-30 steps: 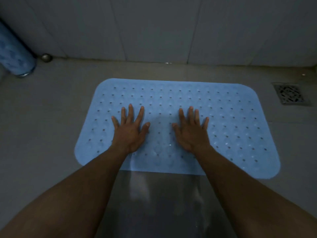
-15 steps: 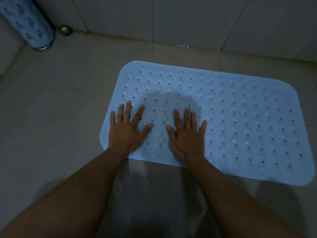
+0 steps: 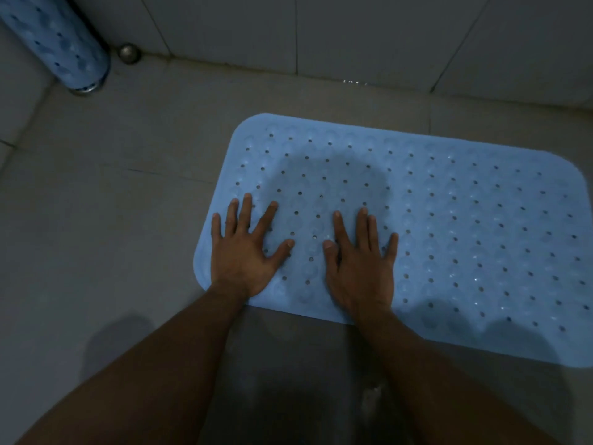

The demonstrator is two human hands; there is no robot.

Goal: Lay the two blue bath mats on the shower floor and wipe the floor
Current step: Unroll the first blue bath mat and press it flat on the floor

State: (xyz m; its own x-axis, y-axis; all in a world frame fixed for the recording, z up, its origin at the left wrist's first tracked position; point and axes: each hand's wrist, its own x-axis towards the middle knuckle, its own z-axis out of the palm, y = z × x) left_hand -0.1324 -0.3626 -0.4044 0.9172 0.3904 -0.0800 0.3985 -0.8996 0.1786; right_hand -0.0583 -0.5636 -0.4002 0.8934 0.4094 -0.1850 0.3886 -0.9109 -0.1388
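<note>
Dim tiled shower, grey floor (image 3: 112, 220), wall at the far side. Flat mat (image 3: 449, 220) is lying on the floor, right of centre. Left hand (image 3: 245, 252) and right hand (image 3: 361, 264) are pressing on its near-left part, palms down, fingers spread, gripping nothing. Versus a second ago, the hands are sitting nearer the mat's left end; the mat itself looks unmoved. Likely seating the suction cups section by section. Rolled mat (image 3: 54, 40) is standing far left, not yet laid. Wiping is pending.
</note>
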